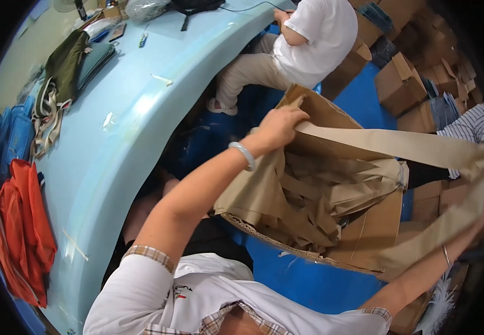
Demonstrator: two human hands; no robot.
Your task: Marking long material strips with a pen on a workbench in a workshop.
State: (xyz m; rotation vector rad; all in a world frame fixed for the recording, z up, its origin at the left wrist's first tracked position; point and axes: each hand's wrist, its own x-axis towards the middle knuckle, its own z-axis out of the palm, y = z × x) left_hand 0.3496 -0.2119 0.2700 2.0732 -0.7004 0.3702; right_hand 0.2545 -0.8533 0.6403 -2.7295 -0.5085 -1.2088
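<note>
A long tan fabric strip [387, 139] runs from my left hand [280, 127] across the far side of an open cardboard box [373, 231]. My left hand is closed on the strip near the box's far left corner. The strip reaches the right edge of the view, folds and slopes back down over the box's right side. Beside that fold is my right hand [481, 216], blurred and dim, its fingers not clear. Inside the box lies a heap of tan fabric strips [309, 206], with one bunch tied at its right end [373, 181]. More tan cloth [256, 187] drapes over the left wall.
A light blue table [119, 145] curves along the left, bearing a red cloth item [24, 229], blue pieces [15, 131] and an olive bag [66, 61]. A co-worker in white [320, 44] sits ahead; another in stripes [468, 125] is at right. Cardboard boxes [401, 84] stand behind.
</note>
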